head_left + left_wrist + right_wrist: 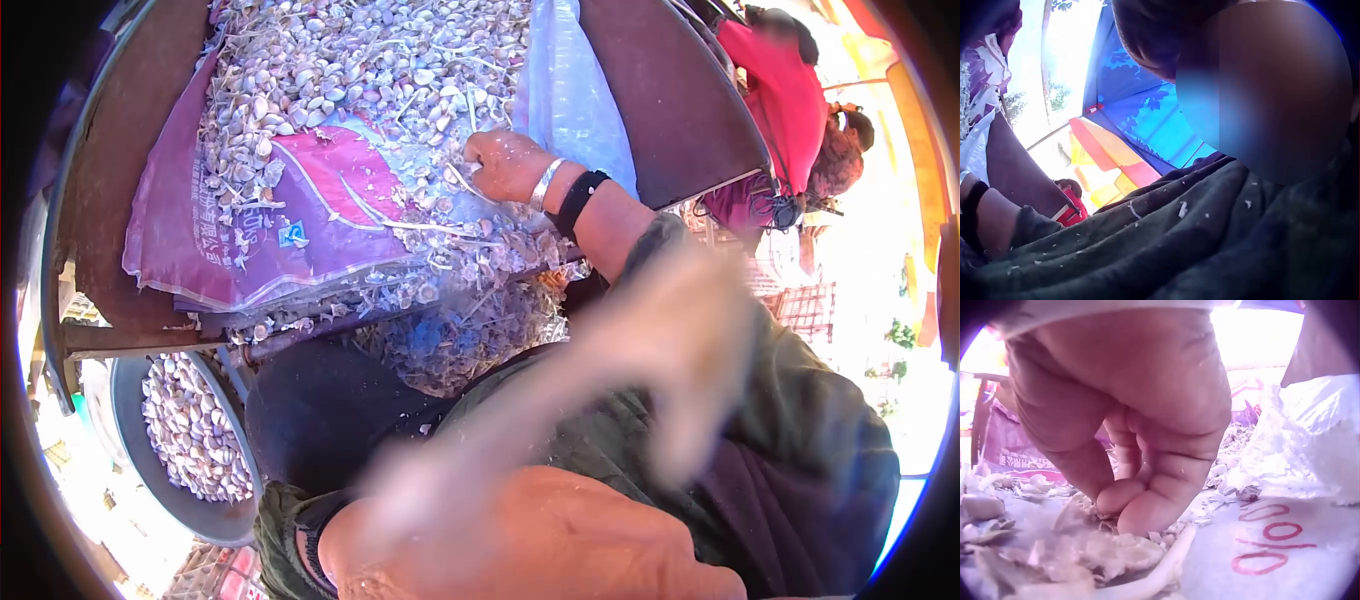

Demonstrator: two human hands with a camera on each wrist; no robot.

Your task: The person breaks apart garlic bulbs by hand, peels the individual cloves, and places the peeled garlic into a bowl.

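My right hand (510, 165) is low over a white-and-purple printed plastic sack (290, 245) spread with garlic cloves (370, 60). In the right wrist view its curled fingers (1160, 500) point down, tips gathered right at loose garlic skins (1116, 550) and a pale dry stalk (1154, 578). My left hand (570, 540) is raised close to the head camera, its fingers running out of the lower edge. A long, blurred pale shape (560, 380) crosses in front of it; I cannot tell whether the left hand holds it. The left wrist view shows mostly a dark green garment (1166, 231).
A dark basin (225, 505) of garlic cloves stands at lower left. Brown side panels (670, 100) flank the sack. Skins and stalks lie along the front edge and in a heap (450, 340) below it. Another person in red (775, 100) is at right.
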